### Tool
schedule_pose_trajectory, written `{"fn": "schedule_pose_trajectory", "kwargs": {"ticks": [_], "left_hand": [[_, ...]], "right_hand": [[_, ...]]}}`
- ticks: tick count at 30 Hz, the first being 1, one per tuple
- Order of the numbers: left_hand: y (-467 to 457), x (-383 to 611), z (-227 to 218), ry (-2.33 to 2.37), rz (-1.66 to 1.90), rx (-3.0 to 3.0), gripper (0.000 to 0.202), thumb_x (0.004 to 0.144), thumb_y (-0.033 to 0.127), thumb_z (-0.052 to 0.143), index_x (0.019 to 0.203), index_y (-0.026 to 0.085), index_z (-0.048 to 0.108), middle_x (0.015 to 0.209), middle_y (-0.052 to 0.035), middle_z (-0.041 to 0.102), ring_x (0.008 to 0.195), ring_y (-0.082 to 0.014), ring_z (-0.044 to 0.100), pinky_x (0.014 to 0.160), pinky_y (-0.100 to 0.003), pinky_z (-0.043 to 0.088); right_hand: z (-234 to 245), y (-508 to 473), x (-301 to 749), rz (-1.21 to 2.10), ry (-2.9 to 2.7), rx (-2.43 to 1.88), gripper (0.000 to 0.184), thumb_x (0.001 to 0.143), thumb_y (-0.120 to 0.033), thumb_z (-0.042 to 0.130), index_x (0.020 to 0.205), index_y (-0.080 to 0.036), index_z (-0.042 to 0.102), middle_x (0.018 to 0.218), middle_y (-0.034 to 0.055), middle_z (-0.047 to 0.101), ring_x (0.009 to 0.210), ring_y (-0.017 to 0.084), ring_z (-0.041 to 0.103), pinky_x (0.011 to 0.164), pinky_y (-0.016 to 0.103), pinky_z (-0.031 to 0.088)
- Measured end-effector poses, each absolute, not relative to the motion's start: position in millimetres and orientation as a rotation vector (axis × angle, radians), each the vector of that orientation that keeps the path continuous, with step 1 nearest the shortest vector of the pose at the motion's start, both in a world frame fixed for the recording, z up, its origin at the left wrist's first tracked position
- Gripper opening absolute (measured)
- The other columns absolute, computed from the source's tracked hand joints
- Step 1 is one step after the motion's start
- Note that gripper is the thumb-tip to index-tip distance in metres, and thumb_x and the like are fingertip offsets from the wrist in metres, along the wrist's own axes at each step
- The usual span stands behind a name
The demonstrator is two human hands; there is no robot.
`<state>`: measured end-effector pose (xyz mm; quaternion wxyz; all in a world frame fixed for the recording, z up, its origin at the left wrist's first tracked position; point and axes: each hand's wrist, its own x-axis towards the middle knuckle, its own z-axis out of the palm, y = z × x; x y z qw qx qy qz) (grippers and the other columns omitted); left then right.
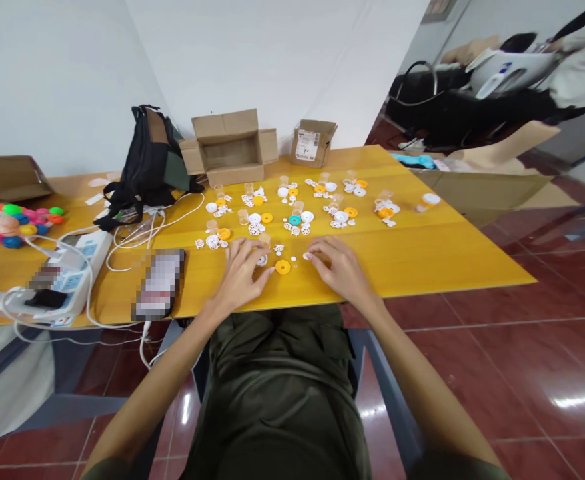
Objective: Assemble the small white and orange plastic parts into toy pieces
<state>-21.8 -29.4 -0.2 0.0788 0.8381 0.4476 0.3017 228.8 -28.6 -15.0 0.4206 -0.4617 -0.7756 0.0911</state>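
Note:
Both my hands rest on the near edge of a yellow table (422,253). My left hand (240,270) has its fingers bent down over a small white round part (262,260). My right hand (337,267) lies with its fingertips at a tiny white piece (306,256). Between the two hands lies an orange disc (282,267), touched by neither. Farther out are several groups of small white, orange and teal plastic parts (295,219) with little clear cups.
A phone (158,283) lies to the left, beside a power strip with white cables (67,273). A black backpack (147,163), open cardboard boxes (230,147) and colourful balls (15,223) sit farther back. Red tiled floor lies to the right.

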Motion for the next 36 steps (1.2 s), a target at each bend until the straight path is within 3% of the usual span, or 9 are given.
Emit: {"fn": "schedule_pose_trajectory", "kwargs": {"ticks": [6,18,22,28,36], "left_hand": [[-30.2,-5.0,-3.7,1.134,0.698,2.752,0.019,0.099,0.024,0.058,0.105,0.024,0.076,0.114,-0.0099,0.072,0.118,-0.0309,0.055,0.093,-0.046,0.045],[-28.9,-8.0,-3.6,1.100,0.905,2.536,0.018,0.103,0.019,0.051,0.095,0.022,0.067,0.111,-0.0074,0.077,0.115,-0.0257,0.060,0.093,-0.041,0.045],[-27.6,-11.3,-3.3,1.144,1.058,2.232,0.014,0.102,0.025,0.052,0.095,0.023,0.064,0.105,-0.0052,0.076,0.108,-0.0236,0.063,0.097,-0.040,0.046],[-24.6,-16.4,-10.4,1.128,1.217,1.840,0.020,0.100,0.040,0.053,0.095,0.022,0.062,0.098,-0.0056,0.071,0.092,-0.0211,0.066,0.082,-0.032,0.050],[-30.7,-14.1,-7.4,1.111,1.179,1.975,0.015,0.100,0.033,0.053,0.093,0.024,0.062,0.105,-0.0051,0.074,0.104,-0.0221,0.065,0.097,-0.037,0.048]], "right_hand": [[-15.5,-36.8,233.3,0.241,-2.106,-1.202,0.014,0.097,-0.021,0.055,0.090,-0.026,0.066,0.094,0.0076,0.072,0.089,0.027,0.069,0.084,0.042,0.057],[-19.0,-43.2,228.8,0.239,-2.102,-1.132,0.014,0.099,-0.019,0.056,0.092,-0.026,0.066,0.094,0.0064,0.072,0.089,0.025,0.071,0.082,0.040,0.059],[-16.4,-53.1,215.3,0.235,-2.093,-1.079,0.014,0.101,-0.020,0.055,0.093,-0.026,0.065,0.093,0.0059,0.071,0.089,0.023,0.069,0.080,0.038,0.059],[-15.2,-55.6,189.2,0.182,-2.143,-1.039,0.014,0.100,-0.019,0.057,0.090,-0.025,0.066,0.096,0.0075,0.069,0.090,0.024,0.066,0.081,0.041,0.058],[-18.1,-63.4,199.8,0.251,-2.028,-1.097,0.008,0.101,-0.024,0.058,0.100,-0.027,0.065,0.100,0.0069,0.070,0.096,0.026,0.067,0.085,0.042,0.056]]}}
